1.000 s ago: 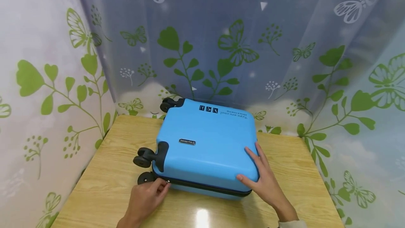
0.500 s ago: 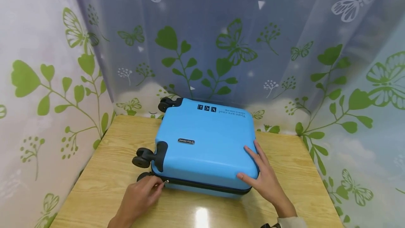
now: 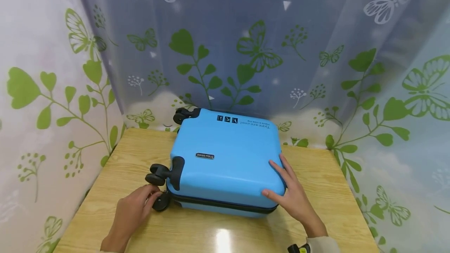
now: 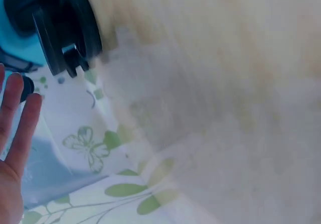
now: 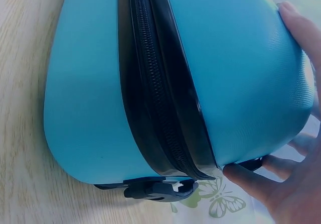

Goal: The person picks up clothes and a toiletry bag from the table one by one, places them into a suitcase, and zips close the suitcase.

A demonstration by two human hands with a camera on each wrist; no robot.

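A light blue hard-shell suitcase [image 3: 228, 155] lies flat on the table, its black wheels toward the left. A black zipper band [image 3: 225, 205] runs along its near side. My left hand [image 3: 131, 210] is at the near left corner beside the lower wheel [image 3: 161, 201], thumb and forefinger together at the zipper line; the pull between them is mostly hidden. In the left wrist view, other fingers [image 4: 20, 128] of this hand extend loosely near the wheels. My right hand [image 3: 297, 194] rests spread over the suitcase's right near corner, thumb on top. The right wrist view shows the zipper teeth [image 5: 153, 68] closed.
The wooden table [image 3: 190, 233] extends around the suitcase. A patterned curtain [image 3: 225, 50] with leaves and butterflies stands close behind it and on both sides. Two more wheels [image 3: 156, 175] [image 3: 181, 115] stick out at the suitcase's left end.
My left hand has moved left along the zipper, from the near side to the corner by the wheels, drawing the zipper pull. My right hand stays on the suitcase's corner.
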